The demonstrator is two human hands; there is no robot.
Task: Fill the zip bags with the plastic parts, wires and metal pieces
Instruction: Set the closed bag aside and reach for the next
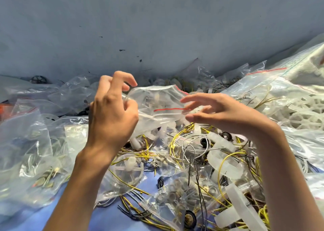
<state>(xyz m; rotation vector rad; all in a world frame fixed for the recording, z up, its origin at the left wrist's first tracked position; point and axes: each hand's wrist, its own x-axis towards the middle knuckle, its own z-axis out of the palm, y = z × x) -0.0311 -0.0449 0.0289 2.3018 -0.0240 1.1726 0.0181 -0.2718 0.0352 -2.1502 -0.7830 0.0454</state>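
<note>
Clear plastic: your left hand (112, 113) pinches the zip bag (157, 101) mouth, lifted above the wire pile (192, 146), so your right hand (215, 111), fingers loosely curled on a white plastic part (196, 110), can feed it in.

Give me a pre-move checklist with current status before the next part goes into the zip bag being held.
1. Left hand grips zip bag at its left edge: ok.
2. Bag mouth open: cannot tell; the clear film is crumpled.
3. Right hand holds a white plastic part at its fingers: ok.
4. Part lined up with the red zip line: ok, right beside it.
5. Bag has room: ok, only a few parts visible inside.
6. More yellow wires below: ok.
</note>
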